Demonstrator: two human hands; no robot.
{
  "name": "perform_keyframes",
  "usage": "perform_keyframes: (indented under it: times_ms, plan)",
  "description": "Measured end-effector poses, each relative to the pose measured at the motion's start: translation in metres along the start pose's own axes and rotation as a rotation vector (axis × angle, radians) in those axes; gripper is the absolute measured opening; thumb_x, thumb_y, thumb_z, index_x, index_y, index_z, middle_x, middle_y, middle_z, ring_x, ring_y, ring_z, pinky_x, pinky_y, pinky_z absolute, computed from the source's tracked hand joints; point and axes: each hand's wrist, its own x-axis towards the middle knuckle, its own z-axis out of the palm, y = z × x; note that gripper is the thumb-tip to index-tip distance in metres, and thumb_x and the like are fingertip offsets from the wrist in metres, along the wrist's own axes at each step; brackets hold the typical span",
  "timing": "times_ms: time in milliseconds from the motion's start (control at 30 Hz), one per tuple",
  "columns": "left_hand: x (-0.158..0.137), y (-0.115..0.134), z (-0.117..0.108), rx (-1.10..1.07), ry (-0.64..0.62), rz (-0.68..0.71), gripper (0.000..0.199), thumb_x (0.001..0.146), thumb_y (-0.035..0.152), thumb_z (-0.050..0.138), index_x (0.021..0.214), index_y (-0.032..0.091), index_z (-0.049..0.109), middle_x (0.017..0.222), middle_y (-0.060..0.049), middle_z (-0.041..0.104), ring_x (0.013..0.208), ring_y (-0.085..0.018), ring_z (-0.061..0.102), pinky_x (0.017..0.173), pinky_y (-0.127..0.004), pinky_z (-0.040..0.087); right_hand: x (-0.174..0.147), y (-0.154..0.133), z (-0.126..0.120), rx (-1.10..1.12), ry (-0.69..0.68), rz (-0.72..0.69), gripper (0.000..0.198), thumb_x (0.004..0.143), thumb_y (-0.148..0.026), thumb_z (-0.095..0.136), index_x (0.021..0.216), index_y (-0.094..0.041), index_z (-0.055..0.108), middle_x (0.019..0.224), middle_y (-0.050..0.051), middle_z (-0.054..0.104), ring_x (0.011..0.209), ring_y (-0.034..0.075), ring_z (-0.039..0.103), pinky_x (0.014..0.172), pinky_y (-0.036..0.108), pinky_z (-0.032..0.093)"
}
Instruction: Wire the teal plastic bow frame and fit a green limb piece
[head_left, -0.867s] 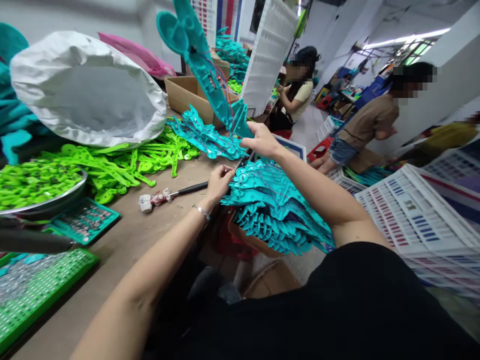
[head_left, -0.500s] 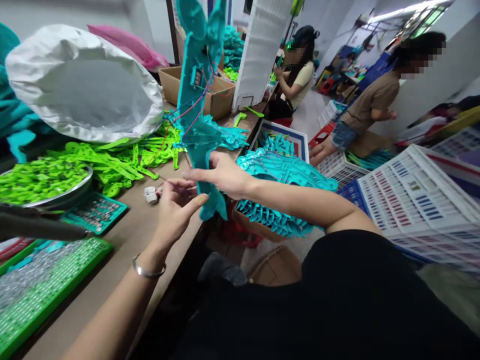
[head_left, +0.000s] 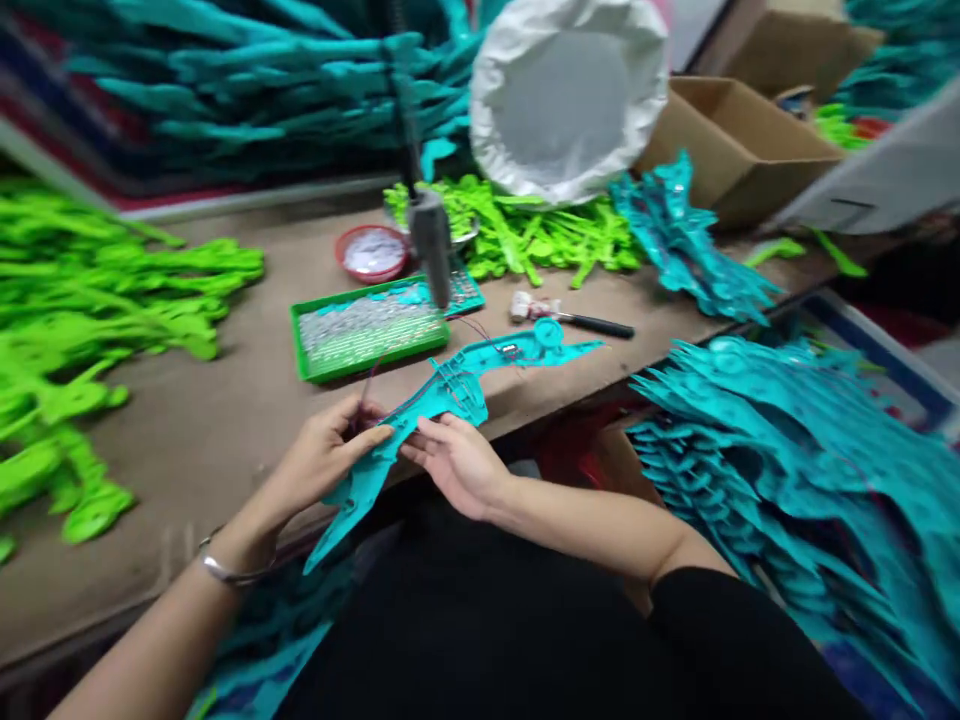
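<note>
A long turquoise plastic shell half [head_left: 459, 392] lies tilted between my hands, its far end over the workbench and its near tip toward my body. Thin dark red and blue wires run along its inside. My left hand [head_left: 330, 450] is closed on the near part of the shell, thumb on top, with wires bunched at its fingers. With thumb and fingers, my right hand [head_left: 461, 465] holds the shell's lower edge near the middle. Beyond the shell lies a hammer [head_left: 600, 325] with a black handle and a wrapped head.
A hanging power screwdriver [head_left: 431, 250] is above a green tray [head_left: 367, 345] of small metal parts. Bright green plastic pieces [head_left: 60, 330] cover the bench's left. A white-wrapped round container [head_left: 487, 100] and a cardboard box [head_left: 720, 140] stand behind. Stacked turquoise shells [head_left: 810, 430] are at right.
My view has swung left toward the bench. The shell has gone from upright to lying low across the bench edge, and both hands still hold it.
</note>
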Motion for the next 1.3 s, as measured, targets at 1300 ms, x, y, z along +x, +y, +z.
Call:
perform_keyframes:
  times_ms: [1300]
  plan:
    - [-0.107,-0.038,0.038,0.326,-0.171,0.101,0.034,0.098,0.026,0.045,0.121,0.033,0.068,0.097,-0.003,0.075,0.083,-0.018,0.072,0.072,-0.027,0.059,0.041,-0.104,-0.082,-2.062,-0.232,-0.72,0.03,0.092,-0.009,0.045,0.11,-0.018,0.067,0.108,0.012,0.073,0.093,0.026,0.064,0.083,0.042,0.051]
